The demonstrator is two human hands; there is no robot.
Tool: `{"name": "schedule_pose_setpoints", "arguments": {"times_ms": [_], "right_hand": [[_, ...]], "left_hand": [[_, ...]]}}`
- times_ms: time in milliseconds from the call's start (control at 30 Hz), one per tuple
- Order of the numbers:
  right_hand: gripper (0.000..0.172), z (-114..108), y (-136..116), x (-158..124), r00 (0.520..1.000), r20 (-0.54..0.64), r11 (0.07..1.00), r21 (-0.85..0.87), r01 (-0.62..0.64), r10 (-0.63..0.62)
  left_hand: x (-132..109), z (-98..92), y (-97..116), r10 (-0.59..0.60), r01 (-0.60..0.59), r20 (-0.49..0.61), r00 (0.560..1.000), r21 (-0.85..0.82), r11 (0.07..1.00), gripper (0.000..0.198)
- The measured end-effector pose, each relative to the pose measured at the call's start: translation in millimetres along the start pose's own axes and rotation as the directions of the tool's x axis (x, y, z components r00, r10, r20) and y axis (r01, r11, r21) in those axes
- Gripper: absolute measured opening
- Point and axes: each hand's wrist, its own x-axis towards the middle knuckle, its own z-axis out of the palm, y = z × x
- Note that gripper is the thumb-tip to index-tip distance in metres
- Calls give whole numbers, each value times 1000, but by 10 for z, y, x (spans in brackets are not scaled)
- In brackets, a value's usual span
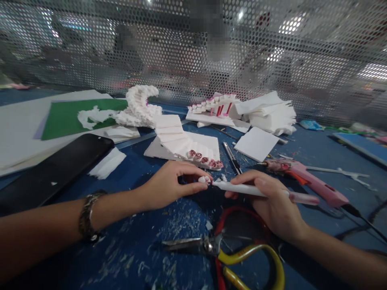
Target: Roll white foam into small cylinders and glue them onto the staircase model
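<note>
Between thumb and forefinger, my left hand [171, 183] pinches a small white piece with reddish marks [204, 180]. A white marker [246, 188] lies in my right hand [272, 201], held like a pen, its dark tip at or very near the small piece. Just beyond my hands stands a white curved stair model [173, 139] on a white board, with several red-marked pieces [204, 160] along its front edge. A box cutter [231, 157] rests between the model and my right hand. Below my hands lie scissors [208, 245] with yellow and red handles.
A pink glue gun [320, 185] with a black cord is at right. A dark phone-like slab [60, 169] lies left, near green paper [69, 114] and a white curled model [139, 106]. Stacked white sheets [269, 112] and a perforated metal screen [181, 52] stand behind. Scraps litter the blue table.
</note>
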Motion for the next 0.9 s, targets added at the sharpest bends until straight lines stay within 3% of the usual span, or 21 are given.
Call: {"name": "schedule_pose_setpoints", "arguments": {"times_ms": [300, 467, 633, 767, 900], "right_hand": [[24, -8, -10, 10, 999, -48, 1000, 26, 13, -12], [23, -12, -7, 4, 1000, 3, 999, 31, 8, -8], [24, -8, -2, 13, 1000, -23, 998, 60, 13, -12], [23, -1, -6, 17, 1000, -8, 999, 45, 5, -5], [24, 0, -25, 17, 999, -43, 999, 51, -9, 11]], "left_hand": [[-11, 4, 0, -17, 19, 49, 999, -42, 999, 20], [-9, 13, 11, -84, 94, 90, 992, -117, 989, 22], [-17, 12, 20, -80, 96, 104, 991, -153, 984, 21], [-12, 10, 3, -73, 84, 113, 991, -94, 992, 21], [8, -2, -36, -18, 10, 103, 995, 76, 997, 19]]}}
